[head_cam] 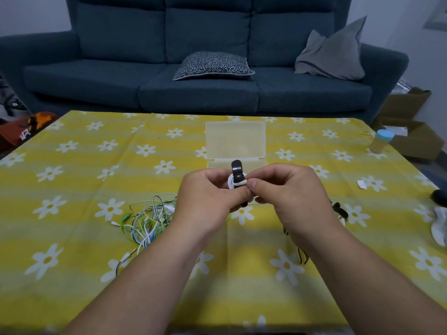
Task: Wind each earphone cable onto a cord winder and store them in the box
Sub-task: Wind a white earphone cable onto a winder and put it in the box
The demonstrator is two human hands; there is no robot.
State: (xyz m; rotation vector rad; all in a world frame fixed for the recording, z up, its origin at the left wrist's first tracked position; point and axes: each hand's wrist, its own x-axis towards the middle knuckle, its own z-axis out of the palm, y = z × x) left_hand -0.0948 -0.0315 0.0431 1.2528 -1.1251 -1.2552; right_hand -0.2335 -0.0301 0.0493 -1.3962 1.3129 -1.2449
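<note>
Earphone cable point(232, 183), the white one, sits in a small round coil on a black cord winder point(236, 166). Both hands hold it up, a little above the table point(72, 165) and just in front of the box point(235, 139). The left hand point(212, 192) has its fingers curled around the winder and the coil from the left side. The right hand point(290, 189) pinches the white end of the cable between thumb and finger, right at the winder.

I think the winding of this cable is almost done. The last bit looks like it is being tucked in or fixed so it will not come loose. The top of the winder sticks up like a small hook.

The box is clear plastic and its lid stands open, so it is ready. I cannot see anything inside it.

The next move needs a snug hold, so the coil does not spring open. Then the bundle can go forward and down into the box.

A messy pile of green and white cables point(150, 218) lies on the table to the left. Those need winding too. Some dark winders point(339, 210) seem to lie just past the right wrist.
</note>
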